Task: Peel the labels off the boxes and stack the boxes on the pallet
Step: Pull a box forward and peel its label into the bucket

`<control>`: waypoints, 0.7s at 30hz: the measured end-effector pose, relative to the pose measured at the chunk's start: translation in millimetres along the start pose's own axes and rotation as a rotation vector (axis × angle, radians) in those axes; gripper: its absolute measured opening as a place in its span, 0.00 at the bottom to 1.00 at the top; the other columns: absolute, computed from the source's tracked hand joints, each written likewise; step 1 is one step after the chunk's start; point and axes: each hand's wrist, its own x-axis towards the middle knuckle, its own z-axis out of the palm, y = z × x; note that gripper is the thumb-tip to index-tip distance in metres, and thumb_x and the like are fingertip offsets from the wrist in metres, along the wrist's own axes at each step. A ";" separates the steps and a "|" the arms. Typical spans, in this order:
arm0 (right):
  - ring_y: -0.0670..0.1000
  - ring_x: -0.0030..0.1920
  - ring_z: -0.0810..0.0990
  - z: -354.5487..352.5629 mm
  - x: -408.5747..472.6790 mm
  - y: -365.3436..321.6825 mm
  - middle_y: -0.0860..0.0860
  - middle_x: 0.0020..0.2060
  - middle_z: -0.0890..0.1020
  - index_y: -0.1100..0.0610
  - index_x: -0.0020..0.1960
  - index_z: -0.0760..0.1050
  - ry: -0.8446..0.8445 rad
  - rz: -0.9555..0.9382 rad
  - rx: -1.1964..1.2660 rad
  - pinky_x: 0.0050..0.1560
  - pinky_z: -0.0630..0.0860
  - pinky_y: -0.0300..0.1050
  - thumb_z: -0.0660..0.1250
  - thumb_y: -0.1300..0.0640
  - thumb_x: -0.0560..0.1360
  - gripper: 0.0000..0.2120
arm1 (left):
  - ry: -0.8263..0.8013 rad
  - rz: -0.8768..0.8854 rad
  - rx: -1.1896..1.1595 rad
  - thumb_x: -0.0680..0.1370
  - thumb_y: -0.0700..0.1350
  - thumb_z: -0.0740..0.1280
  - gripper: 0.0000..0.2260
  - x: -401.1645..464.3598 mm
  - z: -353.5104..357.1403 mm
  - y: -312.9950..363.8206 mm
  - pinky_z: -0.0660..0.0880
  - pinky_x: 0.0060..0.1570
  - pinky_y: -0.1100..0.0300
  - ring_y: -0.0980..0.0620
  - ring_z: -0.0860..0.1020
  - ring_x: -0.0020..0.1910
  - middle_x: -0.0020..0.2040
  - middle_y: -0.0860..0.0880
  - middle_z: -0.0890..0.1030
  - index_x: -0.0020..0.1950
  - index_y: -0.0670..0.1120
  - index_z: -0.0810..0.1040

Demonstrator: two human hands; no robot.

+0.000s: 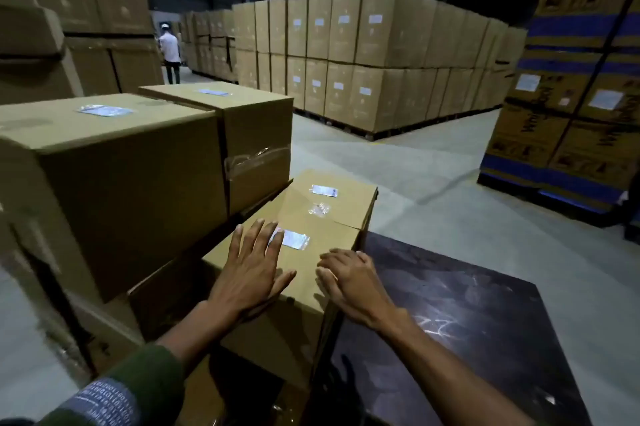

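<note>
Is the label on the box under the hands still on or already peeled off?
Still on: the label lies flat on the box top, left hand fingertips on its edge.

Distant person [169, 48] — grey concrete floor [433, 183].

Counted near: four boxes [114, 183], four labels [292, 239], two hands [249, 269], one pallet [467, 321]; one person [169, 51] at eleven o'clock.

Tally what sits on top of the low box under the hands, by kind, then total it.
White labels: 2, one under the left hand's fingertips, one farther along the box
Crumpled clear film scraps: 1
Hands on the low box: 2, left flat, right hand at the edge
Total: 5
</note>
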 end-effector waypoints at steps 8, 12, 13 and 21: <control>0.48 0.78 0.54 31.2 -16.4 -10.3 0.46 0.78 0.59 0.49 0.77 0.59 -0.220 0.002 -0.050 0.74 0.60 0.59 0.52 0.29 0.76 0.37 | -0.053 0.030 0.017 0.80 0.67 0.45 0.36 -17.1 22.8 -30.9 0.43 0.73 0.42 0.42 0.57 0.77 0.76 0.42 0.64 0.75 0.42 0.64; 0.46 0.76 0.55 30.8 -24.1 -9.5 0.46 0.77 0.61 0.52 0.76 0.61 -0.166 0.022 0.013 0.72 0.66 0.49 0.58 0.34 0.77 0.35 | -0.080 0.043 -0.001 0.79 0.67 0.45 0.35 -19.3 35.6 -44.2 0.43 0.74 0.41 0.43 0.56 0.78 0.77 0.43 0.63 0.75 0.43 0.64; 0.45 0.76 0.55 29.9 -26.2 -8.9 0.45 0.77 0.60 0.51 0.76 0.60 -0.168 0.030 0.026 0.72 0.66 0.48 0.58 0.34 0.76 0.35 | -0.095 0.041 -0.006 0.79 0.67 0.44 0.36 -20.0 38.7 -47.9 0.43 0.74 0.40 0.43 0.55 0.78 0.77 0.43 0.62 0.76 0.43 0.64; 0.37 0.70 0.60 24.7 -43.8 -5.4 0.46 0.72 0.70 0.53 0.72 0.68 -0.063 0.052 0.076 0.70 0.53 0.28 0.59 0.41 0.79 0.27 | -0.141 0.067 -0.032 0.80 0.68 0.44 0.36 -28.7 57.9 -56.7 0.52 0.72 0.36 0.43 0.62 0.75 0.75 0.43 0.66 0.74 0.44 0.67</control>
